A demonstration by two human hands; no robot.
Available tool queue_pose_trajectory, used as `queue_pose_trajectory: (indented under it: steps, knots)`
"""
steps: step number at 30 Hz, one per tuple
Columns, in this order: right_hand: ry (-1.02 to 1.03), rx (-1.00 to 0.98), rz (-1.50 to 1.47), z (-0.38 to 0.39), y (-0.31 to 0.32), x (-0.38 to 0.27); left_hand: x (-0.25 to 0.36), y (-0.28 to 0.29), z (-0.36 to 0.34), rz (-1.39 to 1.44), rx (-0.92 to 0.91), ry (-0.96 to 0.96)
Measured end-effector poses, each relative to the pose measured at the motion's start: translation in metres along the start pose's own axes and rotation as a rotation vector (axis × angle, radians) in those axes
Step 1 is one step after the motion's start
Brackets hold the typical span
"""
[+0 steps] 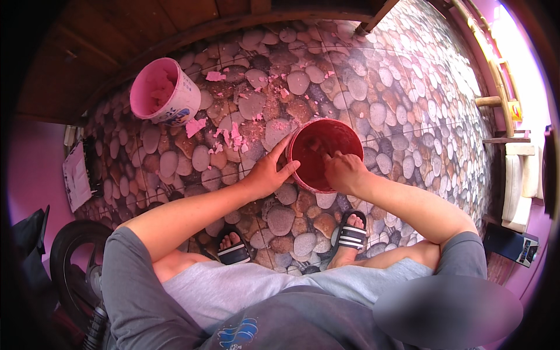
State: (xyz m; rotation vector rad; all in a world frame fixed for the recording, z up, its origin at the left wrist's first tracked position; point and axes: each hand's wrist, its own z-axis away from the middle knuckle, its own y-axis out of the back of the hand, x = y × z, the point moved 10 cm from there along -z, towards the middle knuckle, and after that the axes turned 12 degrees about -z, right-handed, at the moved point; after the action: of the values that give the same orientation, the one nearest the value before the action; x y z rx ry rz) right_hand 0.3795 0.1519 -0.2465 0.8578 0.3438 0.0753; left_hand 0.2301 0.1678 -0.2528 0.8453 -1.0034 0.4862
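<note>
A red bucket point(297, 142) stands on the stone-patterned floor in front of my feet, its inside coated dark red. My left hand point(269, 172) grips its left side, thumb at the rim and fingers along the outer wall. Over the near right rim, my right hand point(345, 173) reaches into the bucket with its fingers curled against the inner wall. Whatever those fingers may hold is hidden. Dark lumps show at the bucket's far inner side.
A white bucket point(185, 106) with a pink-coated inside stands at the far left. Pink flakes point(235, 137) litter the floor between the buckets. Wooden furniture point(157, 29) edges the far side, a black wheel point(67, 262) the near left. My sandals point(351, 238) are close by.
</note>
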Motion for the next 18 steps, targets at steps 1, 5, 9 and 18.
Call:
queue_pose_trajectory:
  steps: [1,5,9,18]
  knots:
    - [-0.009,-0.010,-0.012,0.000,0.001,0.000,0.002,0.001,0.000,-0.015,0.016,-0.027]
    - [0.048,-0.053,0.064,-0.012,-0.029,0.009,0.005,0.000,-0.001,0.020,0.010,-0.031]
    - [0.019,-0.013,0.057,-0.012,-0.016,-0.002,0.006,0.001,-0.001,0.012,0.002,-0.025]
    - [-0.078,-0.176,-0.042,-0.028,-0.044,0.004,0.002,0.001,-0.001,0.048,0.028,-0.024]
